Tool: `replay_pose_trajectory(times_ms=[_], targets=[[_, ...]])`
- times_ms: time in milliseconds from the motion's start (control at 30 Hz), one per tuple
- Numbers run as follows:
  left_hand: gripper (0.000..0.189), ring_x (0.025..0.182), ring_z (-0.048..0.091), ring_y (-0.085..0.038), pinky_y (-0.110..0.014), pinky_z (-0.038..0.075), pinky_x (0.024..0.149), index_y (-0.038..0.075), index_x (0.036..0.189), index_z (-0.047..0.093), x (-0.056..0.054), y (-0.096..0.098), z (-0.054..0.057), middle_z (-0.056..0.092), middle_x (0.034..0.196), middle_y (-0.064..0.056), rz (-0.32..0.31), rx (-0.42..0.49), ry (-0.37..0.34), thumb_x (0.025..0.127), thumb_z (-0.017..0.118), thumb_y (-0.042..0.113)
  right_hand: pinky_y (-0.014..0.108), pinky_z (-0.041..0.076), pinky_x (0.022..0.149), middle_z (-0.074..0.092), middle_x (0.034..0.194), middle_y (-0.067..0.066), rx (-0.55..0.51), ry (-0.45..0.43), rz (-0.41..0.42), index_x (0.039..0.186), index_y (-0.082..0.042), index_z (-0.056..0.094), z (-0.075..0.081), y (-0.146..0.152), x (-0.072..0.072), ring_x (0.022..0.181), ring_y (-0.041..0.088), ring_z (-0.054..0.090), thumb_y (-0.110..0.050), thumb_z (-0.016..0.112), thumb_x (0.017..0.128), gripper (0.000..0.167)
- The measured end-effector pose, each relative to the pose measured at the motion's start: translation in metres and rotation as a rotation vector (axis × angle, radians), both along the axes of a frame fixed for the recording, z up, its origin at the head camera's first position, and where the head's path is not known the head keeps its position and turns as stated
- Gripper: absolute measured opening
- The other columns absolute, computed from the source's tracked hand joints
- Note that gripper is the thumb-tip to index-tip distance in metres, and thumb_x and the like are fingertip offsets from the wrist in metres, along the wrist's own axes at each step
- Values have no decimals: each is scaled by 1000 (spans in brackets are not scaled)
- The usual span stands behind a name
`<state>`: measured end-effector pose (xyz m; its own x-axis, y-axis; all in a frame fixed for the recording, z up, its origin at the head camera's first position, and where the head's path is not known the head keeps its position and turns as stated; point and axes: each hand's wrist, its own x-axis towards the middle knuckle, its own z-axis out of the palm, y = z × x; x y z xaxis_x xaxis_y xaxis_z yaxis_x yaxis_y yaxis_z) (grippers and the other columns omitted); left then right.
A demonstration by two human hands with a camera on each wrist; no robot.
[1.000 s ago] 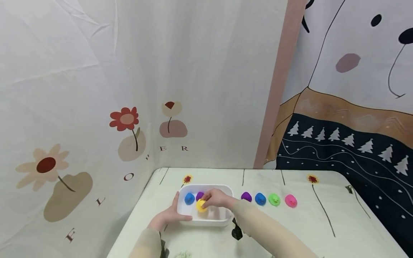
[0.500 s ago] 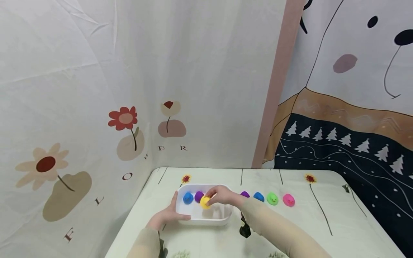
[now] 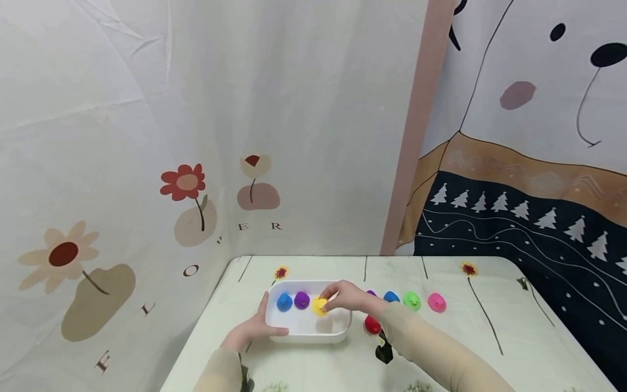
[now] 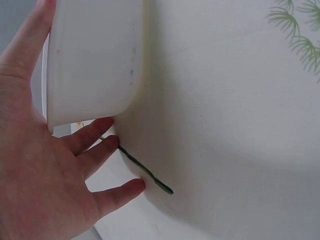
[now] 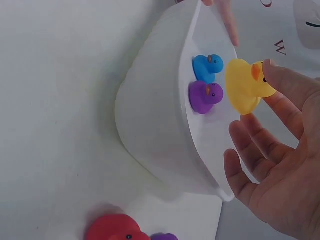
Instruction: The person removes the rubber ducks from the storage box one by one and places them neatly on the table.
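Note:
My right hand (image 3: pixel 349 296) pinches a yellow rubber duck (image 5: pixel 241 87) between thumb and forefinger, over the white plastic tub (image 3: pixel 309 337). Its other fingers spread loosely near the rim in the right wrist view. Inside the tub, to the left of the yellow one, sit a blue duck (image 3: pixel 284 302) and a purple duck (image 3: pixel 301 300), side by side. My left hand (image 3: pixel 251 329) rests against the tub's left front corner. Its thumb lies along the front and its forefinger along the left side, while the remaining fingers (image 4: pixel 120 197) are spread out below the rim.
Right of the tub stands a row of ducks: purple (image 3: pixel 371 293), blue (image 3: pixel 391 296), green (image 3: pixel 412 300) and pink (image 3: pixel 437 302). A red duck (image 3: pixel 372 324) sits closer, partly behind the right sleeve. Patterned cloth walls (image 3: pixel 313 136) rise behind the table (image 3: pixel 465 337).
My right hand has shifted to the right with the yellow duck, away from the purple one. The red duck has come into sight beside the sleeve. My left hand stays at the tub.

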<state>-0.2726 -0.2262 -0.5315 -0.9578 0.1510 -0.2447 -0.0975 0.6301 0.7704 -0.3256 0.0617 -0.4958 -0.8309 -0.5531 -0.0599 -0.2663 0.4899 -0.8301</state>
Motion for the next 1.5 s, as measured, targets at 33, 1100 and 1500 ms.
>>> replay_pose_trajectory(times_ms=[33,1100,1500], targets=[[129,138,11,-56,-67,13,109,3,152,-13,0,0,0,5,154,-36,0,5,2,74,85,35,43,51,86,69,96,-2,3,4,-3,99,-11,74,1,2,0,96,21,59,-17,80,80,21],[128,136,13,-58,-68,15,108,-1,150,-14,-8,-3,-2,3,153,-37,-22,-24,11,74,84,30,46,55,85,66,101,5,-70,-92,-124,111,-3,70,6,86,15,82,19,61,-16,76,85,30],[127,136,12,-58,-68,14,108,-1,150,-14,-6,-1,1,2,153,-37,-31,-22,11,75,84,28,33,53,78,65,101,2,8,-67,-217,106,-8,72,-3,115,20,87,20,55,-18,78,82,27]])
